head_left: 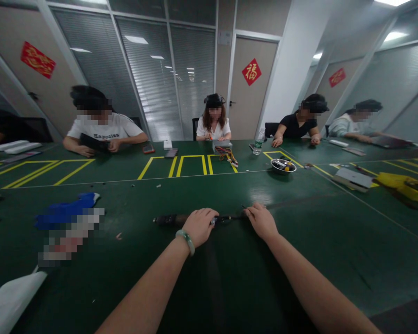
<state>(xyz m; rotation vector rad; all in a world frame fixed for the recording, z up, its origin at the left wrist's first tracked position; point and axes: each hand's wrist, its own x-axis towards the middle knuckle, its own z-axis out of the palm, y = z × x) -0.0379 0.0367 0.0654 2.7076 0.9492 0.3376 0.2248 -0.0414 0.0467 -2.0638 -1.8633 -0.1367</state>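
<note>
My left hand [201,226], with a pale green bangle at the wrist, is closed over a long dark cylindrical tool [169,220] lying on the green table [209,273]. The tool's black ribbed end sticks out to the left. To the right of my fingers, thin dark and shiny parts [225,218] extend toward my other hand. My right hand [262,220] has its fingers bent together at the far end of these parts, around a small dark piece too blurred to name.
Blue cloth or gloves [68,209] and a white bag [14,301] lie left. Beyond are a metal bowl of small parts [283,170], a water bottle [259,141], a grey box with wires [222,146] and a yellow bag [404,186]. Several people sit across the table.
</note>
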